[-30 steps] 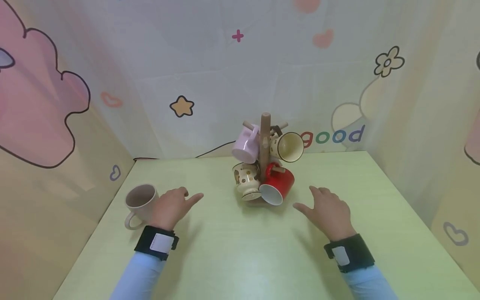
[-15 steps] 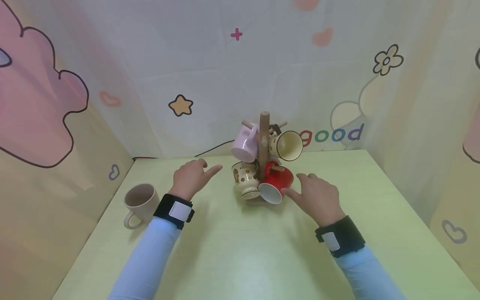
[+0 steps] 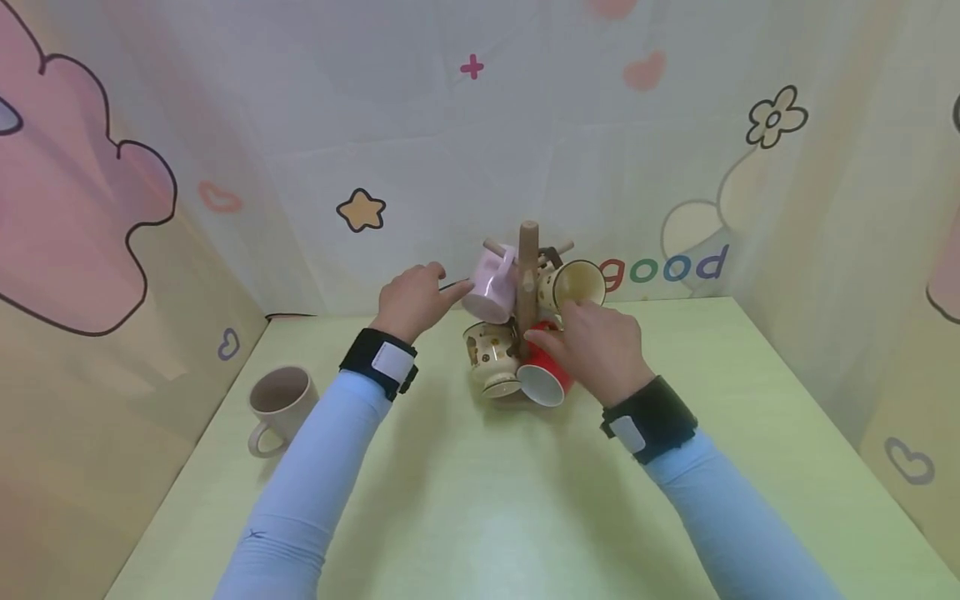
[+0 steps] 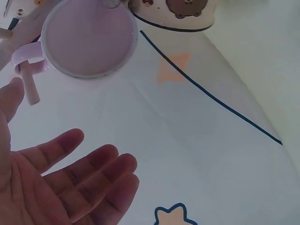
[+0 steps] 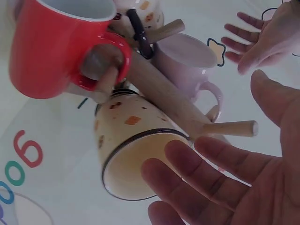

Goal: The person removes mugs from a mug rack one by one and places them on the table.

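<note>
A wooden mug tree (image 3: 528, 250) carries a lilac mug (image 3: 491, 293) at upper left and a patterned cream mug (image 3: 573, 283) at upper right. Below them hang another patterned cream mug (image 3: 495, 360) and a red mug (image 3: 542, 383). My left hand (image 3: 412, 302) is beside the lilac mug, its fingers loosely extended and holding nothing. My right hand (image 3: 603, 350) is in front of the rack, partly covering the red mug. In the right wrist view its relaxed fingers overlap the rim of the upper cream mug (image 5: 133, 124); whether they touch it I cannot tell.
A beige mug (image 3: 281, 400) stands upright on the pale green table (image 3: 480, 517) at the left, with my left forearm close by. Behind the rack hangs a printed curtain (image 3: 420, 125), and curtains also border both sides.
Both hands have moved forward and inward to the rack. The left hand has left the beige mug's side for the lilac mug; the right now covers part of the red mug.
</note>
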{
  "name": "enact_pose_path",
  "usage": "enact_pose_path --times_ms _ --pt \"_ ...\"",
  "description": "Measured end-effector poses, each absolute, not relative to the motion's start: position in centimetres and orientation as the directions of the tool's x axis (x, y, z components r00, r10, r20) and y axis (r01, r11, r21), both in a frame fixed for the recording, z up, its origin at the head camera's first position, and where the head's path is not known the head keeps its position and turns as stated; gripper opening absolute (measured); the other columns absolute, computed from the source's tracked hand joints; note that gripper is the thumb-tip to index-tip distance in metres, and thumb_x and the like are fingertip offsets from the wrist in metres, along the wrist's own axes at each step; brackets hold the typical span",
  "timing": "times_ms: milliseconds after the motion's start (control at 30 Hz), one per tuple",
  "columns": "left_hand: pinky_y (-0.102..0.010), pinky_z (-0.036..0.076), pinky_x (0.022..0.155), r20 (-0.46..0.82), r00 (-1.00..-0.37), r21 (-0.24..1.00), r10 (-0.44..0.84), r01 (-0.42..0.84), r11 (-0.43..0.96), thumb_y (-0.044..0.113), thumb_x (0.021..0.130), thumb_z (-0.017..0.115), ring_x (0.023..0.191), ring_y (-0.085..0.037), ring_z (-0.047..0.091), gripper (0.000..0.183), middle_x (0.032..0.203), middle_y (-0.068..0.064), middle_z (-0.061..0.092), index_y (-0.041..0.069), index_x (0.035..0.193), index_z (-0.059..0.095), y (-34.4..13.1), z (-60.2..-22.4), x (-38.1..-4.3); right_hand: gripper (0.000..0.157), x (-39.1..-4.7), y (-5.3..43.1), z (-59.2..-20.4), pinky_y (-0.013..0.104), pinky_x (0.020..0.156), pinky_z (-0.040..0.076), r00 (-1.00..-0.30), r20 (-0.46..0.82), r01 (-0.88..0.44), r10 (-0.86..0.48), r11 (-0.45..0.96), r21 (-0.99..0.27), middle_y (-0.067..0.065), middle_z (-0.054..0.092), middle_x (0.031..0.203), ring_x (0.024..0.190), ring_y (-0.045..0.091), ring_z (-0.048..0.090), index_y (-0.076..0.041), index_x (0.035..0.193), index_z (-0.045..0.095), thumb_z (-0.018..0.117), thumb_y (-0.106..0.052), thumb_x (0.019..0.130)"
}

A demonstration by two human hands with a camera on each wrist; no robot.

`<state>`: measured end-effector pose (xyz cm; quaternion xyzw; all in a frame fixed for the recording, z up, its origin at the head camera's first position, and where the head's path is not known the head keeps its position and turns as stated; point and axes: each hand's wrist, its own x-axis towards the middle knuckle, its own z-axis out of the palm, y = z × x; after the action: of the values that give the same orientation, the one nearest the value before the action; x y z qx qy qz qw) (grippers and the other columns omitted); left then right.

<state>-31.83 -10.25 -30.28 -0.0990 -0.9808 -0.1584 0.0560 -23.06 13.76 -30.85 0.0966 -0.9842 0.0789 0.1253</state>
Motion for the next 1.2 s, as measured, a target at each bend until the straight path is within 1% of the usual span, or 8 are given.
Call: enact_pose_path --times_ms 133,367,500,633,800,900,1067,1200 --pt "-0.047 0.052 0.088 0.148 -0.97 0.288 0.195 0.231 0.929 0.058 0.098 0.049 0.112 -0.031 0.06 0.066 0.128 -0.016 0.06 0.004 0.137 0.053 -9.2 -29.5 -32.6 0.052 -23.9 13.0 -29.9 0.029 0.042 0.033 -0.948 0.258 -0.221 -0.187 0.969 -0.108 0.004 0.046 0.053 0.044 0.019 0.045 -0.01 0.07 0.054 0.067 -0.056 0.089" --pt "-0.049 0.05 0.094 0.176 -0.956 0.243 0.234 0.273 0.931 0.054 0.101 0.048 0.119 -0.032 0.057 0.064 0.136 -0.017 0.055 0.006 0.143 0.048 -7.9 -28.2 -33.8 0.046 -25.5 12.0 -28.9 0.031 0.043 0.04 -0.936 0.296 -0.234 -0.192 0.965 -0.115 0.005 0.051 0.056 0.052 0.022 0.052 -0.009 0.085 0.061 0.064 -0.054 0.092" --pt "-0.047 0.051 0.093 0.189 -0.938 0.197 0.29 0.326 0.925 0.049 0.102 0.048 0.118 -0.032 0.058 0.061 0.135 -0.018 0.055 0.006 0.145 0.046 -7.0 -27.6 -34.3 0.044 -26.1 11.5 -28.6 0.032 0.045 0.042 -0.927 0.324 -0.233 -0.187 0.966 -0.111 0.005 0.052 0.056 0.055 0.024 0.054 -0.008 0.086 0.066 0.063 -0.052 0.094" --pt "-0.045 0.052 0.092 0.193 -0.919 0.165 0.344 0.375 0.912 0.042 0.103 0.052 0.112 -0.03 0.061 0.056 0.132 -0.017 0.057 0.01 0.148 0.043 -6.3 -27.1 -34.7 0.042 -26.5 11.1 -28.6 0.031 0.045 0.039 -0.915 0.352 -0.233 -0.196 0.97 -0.064 0.005 0.051 0.054 0.052 0.024 0.054 -0.008 0.088 0.066 0.059 -0.048 0.097" --pt "-0.042 0.052 0.093 0.181 -0.898 0.142 0.401 0.427 0.893 0.035 0.103 0.054 0.107 -0.026 0.061 0.048 0.125 -0.012 0.061 0.014 0.145 0.049 -5.8 -26.8 -35.2 0.044 -26.6 10.7 -28.6 0.03 0.044 0.034 -0.91 0.365 -0.214 -0.194 0.977 -0.013 0.005 0.049 0.051 0.047 0.022 0.051 -0.007 0.079 0.063 0.058 -0.047 0.097" --pt "-0.041 0.052 0.092 0.182 -0.895 0.128 0.407 0.432 0.893 0.034 0.103 0.054 0.107 -0.024 0.061 0.044 0.122 -0.009 0.063 0.014 0.142 0.053 -5.7 -26.7 -35.4 0.046 -26.4 10.4 -28.5 0.03 0.043 0.034 -0.91 0.366 -0.209 -0.193 0.978 -0.004 0.005 0.048 0.051 0.046 0.023 0.05 -0.007 0.074 0.061 0.058 -0.047 0.098" --pt "-0.04 0.052 0.09 0.177 -0.889 0.087 0.423 0.442 0.893 0.034 0.104 0.052 0.107 -0.023 0.062 0.041 0.119 -0.007 0.065 0.015 0.14 0.056 -5.5 -26.7 -35.7 0.051 -26.3 10.0 -28.4 0.03 0.043 0.035 -0.926 0.332 -0.177 -0.179 0.984 0.035 0.006 0.048 0.051 0.047 0.023 0.051 -0.008 0.066 0.059 0.053 -0.045 0.1" --pt "-0.039 0.054 0.086 0.192 -0.883 0.048 0.428 0.444 0.895 0.033 0.104 0.053 0.102 -0.022 0.063 0.037 0.114 -0.007 0.067 0.016 0.136 0.059 -5.4 -26.7 -35.9 0.051 -26.3 9.9 -28.4 0.03 0.042 0.037 -0.935 0.31 -0.165 -0.172 0.985 0.049 0.006 0.05 0.053 0.048 0.024 0.052 -0.007 0.065 0.059 0.053 -0.042 0.101"
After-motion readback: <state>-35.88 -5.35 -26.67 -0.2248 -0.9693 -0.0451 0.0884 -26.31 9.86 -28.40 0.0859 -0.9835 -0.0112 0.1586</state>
